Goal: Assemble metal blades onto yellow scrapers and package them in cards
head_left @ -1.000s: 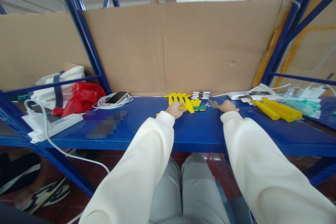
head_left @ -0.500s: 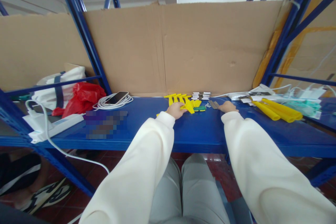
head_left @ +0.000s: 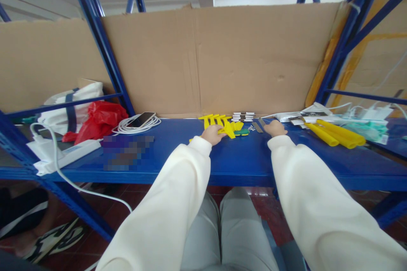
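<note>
My left hand (head_left: 213, 135) is closed around a yellow T-shaped plastic piece (head_left: 228, 130), whose wide end points right. Behind it, several similar yellow T-shaped pieces (head_left: 210, 119) lie in a row. Just right of the held piece are green-and-yellow pieces (head_left: 243, 132) and a cluster of small metal parts (head_left: 251, 128). My right hand (head_left: 275, 128) pinches a thin grey metal strip (head_left: 262, 122) at its fingertips. Another grey strip (head_left: 257, 127) lies flat on the blue table beside it. The fingertips of both hands are partly hidden.
Stacked white-and-dark packs (head_left: 243, 116) stand against the cardboard wall (head_left: 248, 59). Yellow tubes (head_left: 337, 133) and plastic packaging lie right. Leftward are a phone (head_left: 143, 119) on a coiled white cable (head_left: 121, 125), a red bag (head_left: 103, 116) and a power strip (head_left: 78, 152). Blue posts frame the bench.
My right hand has drawn a grey strip slightly away from the other, widening the gap between them. My left hand and its yellow piece have hardly moved.
</note>
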